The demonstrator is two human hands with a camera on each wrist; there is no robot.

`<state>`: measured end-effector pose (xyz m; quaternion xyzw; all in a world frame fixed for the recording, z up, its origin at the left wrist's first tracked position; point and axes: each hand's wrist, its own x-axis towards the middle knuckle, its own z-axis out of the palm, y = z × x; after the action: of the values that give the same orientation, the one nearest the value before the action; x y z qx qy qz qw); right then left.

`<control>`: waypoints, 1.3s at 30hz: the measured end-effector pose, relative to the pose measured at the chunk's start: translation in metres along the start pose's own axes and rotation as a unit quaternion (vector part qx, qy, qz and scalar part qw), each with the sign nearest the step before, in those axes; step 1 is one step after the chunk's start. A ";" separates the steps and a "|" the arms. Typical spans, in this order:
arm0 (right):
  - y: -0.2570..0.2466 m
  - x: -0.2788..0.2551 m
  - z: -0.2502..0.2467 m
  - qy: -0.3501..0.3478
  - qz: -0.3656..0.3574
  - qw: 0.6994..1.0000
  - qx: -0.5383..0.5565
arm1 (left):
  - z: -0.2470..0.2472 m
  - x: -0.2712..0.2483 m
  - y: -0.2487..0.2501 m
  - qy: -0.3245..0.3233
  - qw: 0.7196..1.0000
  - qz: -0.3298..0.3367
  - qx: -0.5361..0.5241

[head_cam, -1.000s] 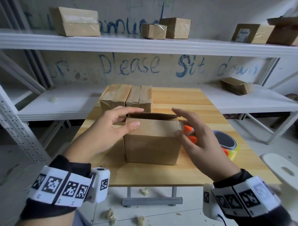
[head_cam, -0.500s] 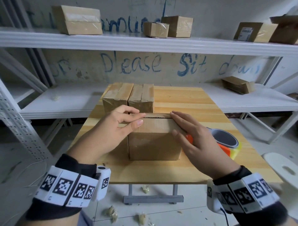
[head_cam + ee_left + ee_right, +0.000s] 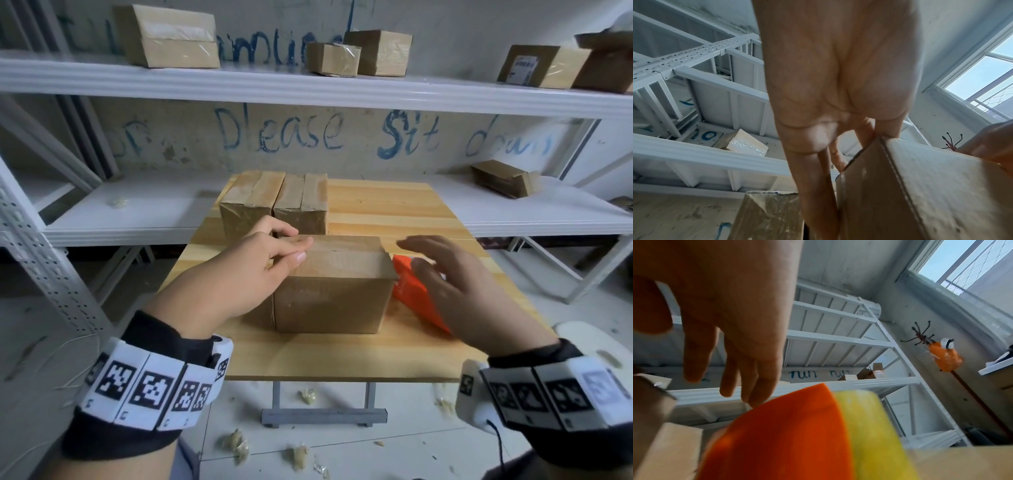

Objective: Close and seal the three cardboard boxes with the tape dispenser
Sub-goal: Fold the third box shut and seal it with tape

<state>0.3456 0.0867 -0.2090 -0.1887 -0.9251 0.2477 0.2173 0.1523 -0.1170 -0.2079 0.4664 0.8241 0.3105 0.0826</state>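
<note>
A brown cardboard box (image 3: 335,294) stands at the middle of the wooden table (image 3: 342,356), its top flaps folded down. My left hand (image 3: 274,257) presses on the left part of the top, fingers laid over the flaps. In the left wrist view the left hand (image 3: 838,113) lies against the box's corner (image 3: 910,186). My right hand (image 3: 455,274) hovers open, fingers spread, just right of the box above the orange tape dispenser (image 3: 414,291). In the right wrist view the dispenser (image 3: 787,434) and its yellowish tape roll (image 3: 869,426) lie right under the fingers (image 3: 756,378). Two taped boxes (image 3: 274,209) stand side by side behind.
White metal shelving (image 3: 308,85) runs behind the table with several cardboard boxes (image 3: 171,37) on its top shelf and one flattened box (image 3: 503,178) on the lower right shelf. A white stool (image 3: 596,353) stands at the table's right. Scraps of tape litter the floor (image 3: 301,455).
My right hand has left the box top and swung right, over the tape dispenser. The left hand stays pressing on the flaps, which now lie flat.
</note>
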 end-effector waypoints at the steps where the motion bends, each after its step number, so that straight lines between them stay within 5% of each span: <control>1: 0.006 0.001 -0.005 -0.011 0.017 1.000 -0.023 | -0.001 0.000 0.000 -0.003 1.000 0.001 -0.002; 5: 0.020 0.001 -0.020 -0.126 0.113 0.978 -0.125 | -0.003 0.001 -0.001 -0.012 1.000 0.002 0.006; 11: 0.029 0.005 -0.018 -0.098 0.195 0.956 -0.196 | 0.000 0.003 0.000 -0.006 1.000 0.004 -0.007; 18: 0.027 0.005 -0.021 -0.023 0.175 0.970 -0.165 | -0.001 0.003 -0.001 -0.015 1.000 -0.002 -0.019; 24: 0.016 0.008 -0.031 0.127 0.188 0.974 -0.024 | -0.002 0.003 0.000 -0.026 0.999 -0.007 -0.024; 30: 0.004 0.008 -0.034 0.190 0.138 0.967 0.099 | -0.002 0.002 0.001 -0.032 0.999 -0.010 -0.018; 33: -0.008 0.006 -0.034 0.184 0.118 0.961 0.166 | -0.002 0.002 0.002 -0.035 0.999 -0.021 0.005; 39: -0.030 0.005 -0.042 0.136 0.047 0.982 0.124 | 0.000 0.007 0.002 -0.022 0.999 -0.028 0.007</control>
<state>0.3547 0.0807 -0.1588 -0.2360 -0.8388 0.3426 0.3511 0.1499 -0.1106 -0.2056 0.4500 0.8372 0.2921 0.1061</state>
